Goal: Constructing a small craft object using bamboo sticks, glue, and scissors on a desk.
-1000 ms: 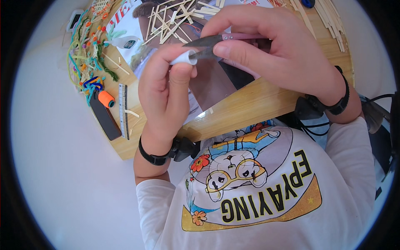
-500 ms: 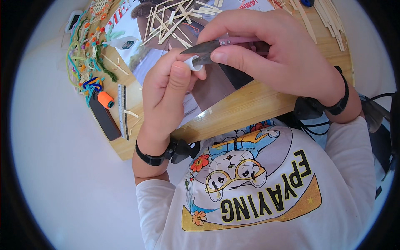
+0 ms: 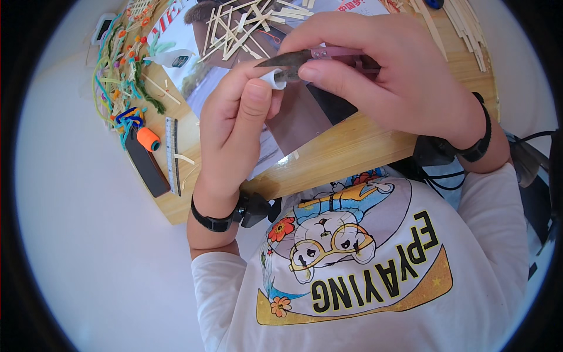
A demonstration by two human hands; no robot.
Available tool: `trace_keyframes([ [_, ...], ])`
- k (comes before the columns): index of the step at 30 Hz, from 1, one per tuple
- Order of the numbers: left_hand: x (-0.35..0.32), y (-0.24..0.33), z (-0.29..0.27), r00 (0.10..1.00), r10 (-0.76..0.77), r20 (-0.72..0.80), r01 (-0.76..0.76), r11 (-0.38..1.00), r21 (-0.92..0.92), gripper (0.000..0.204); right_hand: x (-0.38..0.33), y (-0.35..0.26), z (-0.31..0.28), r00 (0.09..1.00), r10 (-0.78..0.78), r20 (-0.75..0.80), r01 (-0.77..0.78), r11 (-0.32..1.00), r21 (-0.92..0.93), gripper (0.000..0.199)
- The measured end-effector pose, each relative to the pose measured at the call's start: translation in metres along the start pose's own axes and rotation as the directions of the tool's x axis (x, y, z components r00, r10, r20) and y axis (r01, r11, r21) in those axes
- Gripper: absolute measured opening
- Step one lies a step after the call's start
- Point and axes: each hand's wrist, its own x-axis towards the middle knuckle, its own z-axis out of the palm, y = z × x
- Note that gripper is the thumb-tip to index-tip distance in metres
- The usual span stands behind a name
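My left hand pinches a small white tube between thumb and fingers, its open end turned to the right. In my right hand is a pair of thread snips with dark blades and pinkish handles. One blade points into the mouth of the tube, while the other passes along its outer far side. Both hands are raised over a printed sheet on the wooden table. My fingers partly cover the tube and the snips' handles.
Thin wooden strips lie in a pile beyond my hands, with longer strips at far right. Left are a white glue bottle, tangled yarn, an orange thread spool, a dark flat case and a ruler.
The white tube has tilted slightly, and its rim looks more bent or cut around the blade. The hands have shifted only a little.
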Motion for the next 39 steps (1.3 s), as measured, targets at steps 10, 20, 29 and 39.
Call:
trace_keyframes([
  [10,0.0,0.0,-0.005,0.995,0.096,-0.006,-0.094,0.983,0.156,0.033,0.005,0.003,-0.005,0.997,0.034,0.075,-0.033,0.999,-0.011,0.019],
  [20,0.004,-0.005,-0.012,0.991,0.083,0.1,-0.032,0.902,-0.431,0.038,0.005,0.0,-0.013,0.99,0.042,0.138,-0.041,0.999,-0.014,0.021],
  [29,-0.001,0.0,-0.005,0.999,0.021,0.044,0.0,0.896,-0.444,0.032,0.009,-0.004,-0.016,0.979,0.059,0.197,-0.056,0.998,-0.021,0.022],
  [39,0.002,-0.005,-0.016,0.953,0.3,-0.043,-0.301,0.953,-0.028,0.031,0.012,-0.002,-0.022,0.958,0.095,0.27,-0.087,0.995,-0.039,0.023],
])
